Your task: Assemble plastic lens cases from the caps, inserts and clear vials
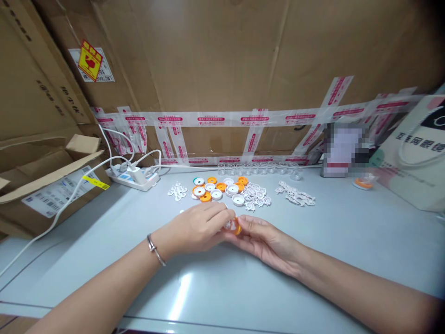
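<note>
Both hands meet at the middle of the table around a small orange round piece with a clear cover (232, 226), some white showing inside it. My left hand (201, 225), with a silver bracelet on its wrist, closes its fingers over the left side. From the right, my right hand (266, 241) pinches the orange edge between thumb and fingers. Just beyond the hands lies a cluster of orange and white round discs (221, 186). White openwork wheel-like pieces (257, 195) spread beside them. Fingers hide part of the held piece.
Clear cups (259, 169) line the back. Small white pieces (177, 190) lie left, white frame parts (295, 194) right. A power strip (134, 176) with cables and an open cardboard box (52, 185) stand left. Another orange-and-clear piece (363, 182) sits by a white printed box (410, 157).
</note>
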`<state>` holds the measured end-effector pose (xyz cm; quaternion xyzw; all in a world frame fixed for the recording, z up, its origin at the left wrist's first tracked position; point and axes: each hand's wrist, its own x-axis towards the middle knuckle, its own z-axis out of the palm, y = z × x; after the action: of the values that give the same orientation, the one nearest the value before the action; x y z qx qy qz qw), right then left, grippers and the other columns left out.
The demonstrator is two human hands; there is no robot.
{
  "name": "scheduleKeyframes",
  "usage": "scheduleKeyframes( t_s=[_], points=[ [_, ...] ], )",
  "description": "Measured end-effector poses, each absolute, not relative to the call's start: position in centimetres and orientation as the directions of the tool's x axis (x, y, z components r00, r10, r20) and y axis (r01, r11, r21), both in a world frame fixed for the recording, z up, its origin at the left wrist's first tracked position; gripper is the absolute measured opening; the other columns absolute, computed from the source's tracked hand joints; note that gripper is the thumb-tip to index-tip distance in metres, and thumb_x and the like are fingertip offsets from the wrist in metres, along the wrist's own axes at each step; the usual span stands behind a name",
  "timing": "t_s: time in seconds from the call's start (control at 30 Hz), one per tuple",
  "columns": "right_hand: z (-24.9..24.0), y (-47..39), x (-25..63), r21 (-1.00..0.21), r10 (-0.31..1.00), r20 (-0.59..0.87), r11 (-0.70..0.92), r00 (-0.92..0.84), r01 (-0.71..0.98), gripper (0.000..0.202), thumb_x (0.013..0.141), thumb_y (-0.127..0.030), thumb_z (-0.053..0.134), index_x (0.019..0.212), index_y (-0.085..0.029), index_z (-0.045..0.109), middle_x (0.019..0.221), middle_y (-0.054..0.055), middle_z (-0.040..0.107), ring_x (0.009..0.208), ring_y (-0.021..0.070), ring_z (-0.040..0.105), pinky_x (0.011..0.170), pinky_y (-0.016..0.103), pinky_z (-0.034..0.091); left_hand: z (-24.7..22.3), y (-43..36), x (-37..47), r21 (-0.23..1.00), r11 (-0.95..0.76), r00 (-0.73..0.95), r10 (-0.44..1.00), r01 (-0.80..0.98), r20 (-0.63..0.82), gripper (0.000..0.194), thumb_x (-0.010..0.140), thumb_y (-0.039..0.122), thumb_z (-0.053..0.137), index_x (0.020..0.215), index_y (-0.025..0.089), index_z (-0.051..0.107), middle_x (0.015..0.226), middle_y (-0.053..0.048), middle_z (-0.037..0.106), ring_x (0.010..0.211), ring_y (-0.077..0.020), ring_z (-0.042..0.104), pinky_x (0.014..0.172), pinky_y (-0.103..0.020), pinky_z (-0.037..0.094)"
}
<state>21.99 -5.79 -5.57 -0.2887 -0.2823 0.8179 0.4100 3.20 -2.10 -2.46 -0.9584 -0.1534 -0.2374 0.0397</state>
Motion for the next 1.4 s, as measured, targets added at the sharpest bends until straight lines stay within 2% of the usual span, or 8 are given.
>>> scheduleKeyframes(
  t_s=[0.17, 0.33, 0.43, 0.57, 0.83, 1.0, 1.27, 1.4],
  points=[
    [-5.5, -5.8, 22.4, -0.719, 0.795, -0.281, -0.545, -0.537, -0.431, 0.019, 0.080, -0.020, 0.061, 0.095, -0.008, 0.065, 0.097, 0.011, 0.068, 0.097, 0.0160, 0.063, 0.100, 0.029, 0.041, -2.7, -2.1, 2.9, 0.283, -0.897, 0.849, 0.421, 0.339, 0.318, 0.024, 0.087, 0.017, 0.043, 0.111, 0.016, 0.047, 0.097, -0.010, 0.059, 0.089, -0.0175, 0.055, 0.076, -0.028, 0.047],
    [-5.2, -5.8, 22.4, -0.718, 0.829, -0.271, -0.513, -0.490, -0.470, 0.023, 0.083, -0.019, 0.057, 0.104, -0.012, 0.063, 0.103, 0.010, 0.067, 0.096, 0.0143, 0.064, 0.096, 0.028, 0.045, -4.1, -1.9, 3.7, 0.600, -0.727, 0.709, 0.613, 0.333, 0.349, 0.041, 0.085, 0.028, 0.051, 0.124, 0.022, 0.039, 0.107, -0.008, 0.059, 0.093, -0.0166, 0.056, 0.082, -0.031, 0.047],
    [-5.1, -5.7, 22.5, -0.713, 0.860, -0.231, -0.468, -0.456, -0.522, 0.022, 0.083, -0.017, 0.056, 0.104, -0.014, 0.062, 0.104, 0.008, 0.066, 0.093, 0.0126, 0.065, 0.092, 0.026, 0.048, -4.8, -1.9, 4.4, 0.738, -0.621, 0.618, 0.696, 0.264, 0.365, 0.043, 0.081, 0.029, 0.058, 0.121, 0.022, 0.043, 0.104, -0.006, 0.060, 0.093, -0.0160, 0.056, 0.081, -0.030, 0.047],
    [-4.8, -5.6, 22.6, -0.694, 0.878, -0.237, -0.453, -0.416, -0.559, 0.019, 0.083, -0.016, 0.056, 0.100, -0.014, 0.063, 0.095, 0.007, 0.068, 0.087, 0.0118, 0.066, 0.087, 0.025, 0.051, -5.3, -2.0, 5.2, 0.854, -0.487, 0.510, 0.790, 0.184, 0.340, 0.035, 0.077, 0.028, 0.063, 0.110, 0.020, 0.052, 0.103, -0.006, 0.061, 0.095, -0.0161, 0.057, 0.084, -0.031, 0.047],
    [-4.5, -6.1, 21.8, -0.706, 0.914, -0.127, -0.356, -0.385, -0.612, 0.020, 0.079, -0.016, 0.062, 0.099, -0.015, 0.064, 0.097, 0.003, 0.067, 0.092, 0.0096, 0.063, 0.094, 0.023, 0.045, -4.7, -2.5, 5.9, 0.938, -0.345, 0.436, 0.849, 0.029, 0.298, 0.025, 0.077, 0.028, 0.062, 0.101, 0.019, 0.060, 0.100, -0.005, 0.064, 0.091, -0.0155, 0.059, 0.082, -0.030, 0.047],
    [-4.7, -6.2, 21.4, -0.666, 0.935, -0.125, -0.327, -0.333, -0.670, 0.021, 0.077, -0.015, 0.064, 0.098, -0.015, 0.062, 0.097, 0.004, 0.067, 0.093, 0.0103, 0.063, 0.095, 0.024, 0.045, -4.2, -3.0, 6.1, 0.960, -0.279, 0.415, 0.870, -0.029, 0.266, 0.027, 0.076, 0.029, 0.064, 0.101, 0.019, 0.059, 0.102, -0.005, 0.062, 0.095, -0.0161, 0.057, 0.086, -0.031, 0.044],
    [-4.4, -6.5, 21.3, -0.638, 0.927, -0.113, -0.344, -0.358, -0.689, 0.025, 0.073, -0.020, 0.070, 0.096, -0.015, 0.063, 0.095, 0.003, 0.067, 0.087, 0.0092, 0.063, 0.088, 0.021, 0.049, -3.5, -3.8, 6.3, 0.980, -0.196, 0.371, 0.909, -0.022, 0.190, 0.025, 0.074, 0.029, 0.065, 0.096, 0.018, 0.060, 0.119, -0.007, 0.054, 0.115, -0.0224, 0.046, 0.094, -0.034, 0.038],
    [-4.7, -6.6, 21.2, -0.626, 0.922, -0.100, -0.351, -0.375, -0.696, 0.023, 0.076, -0.025, 0.067, 0.095, -0.013, 0.065, 0.093, 0.004, 0.068, 0.084, 0.0077, 0.063, 0.085, 0.019, 0.050, -3.3, -3.7, 6.4, 0.983, -0.177, 0.434, 0.882, -0.054, 0.183, 0.020, 0.076, 0.028, 0.062, 0.092, 0.016, 0.061, 0.114, -0.007, 0.057, 0.112, -0.0222, 0.048, 0.094, -0.035, 0.038]
  ],
)
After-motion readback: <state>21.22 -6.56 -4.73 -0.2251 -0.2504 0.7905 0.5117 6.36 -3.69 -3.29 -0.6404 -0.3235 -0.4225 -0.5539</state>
